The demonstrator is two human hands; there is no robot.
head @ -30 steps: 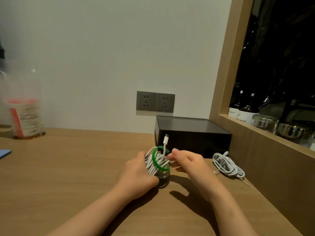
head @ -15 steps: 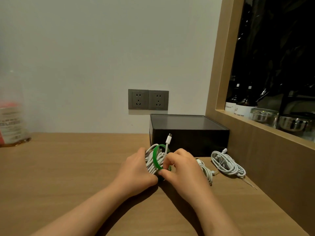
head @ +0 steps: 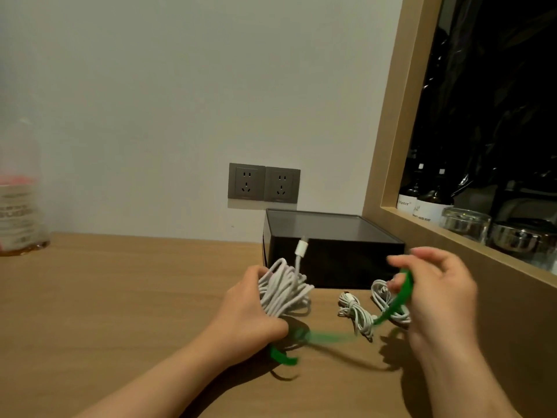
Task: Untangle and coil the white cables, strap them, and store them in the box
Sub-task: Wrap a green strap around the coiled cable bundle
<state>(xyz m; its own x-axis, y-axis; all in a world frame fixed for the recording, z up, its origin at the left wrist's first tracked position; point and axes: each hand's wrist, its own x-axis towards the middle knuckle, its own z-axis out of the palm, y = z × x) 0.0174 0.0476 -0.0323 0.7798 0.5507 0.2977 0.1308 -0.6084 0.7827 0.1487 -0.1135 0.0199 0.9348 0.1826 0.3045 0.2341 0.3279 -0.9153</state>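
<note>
Well, the left hand (head: 250, 309) is clamped round a fat coil of white cable (head: 283, 292) and presses it to the surface, with the plug end sticking up. The right hand (head: 437, 297), somewhat blurred, has its fingers closed on a green strap (head: 407, 286) that stretches back under the left hand, a short tail poking out beneath. I'd say this coil is wound but not yet strapped, since the band isn't around it. Close by the right hand lie a small white bundle (head: 355, 315) and a second bundle (head: 381, 294); I can't tell whether they're strapped. Nothing is stored in the black box (head: 331, 254) near the surface's back right corner, and its top looks shut, so it will probably need opening. Wall sockets (head: 263, 184) sit above it, and a blurred bottle (head: 18, 194) stands at the left edge.
</note>
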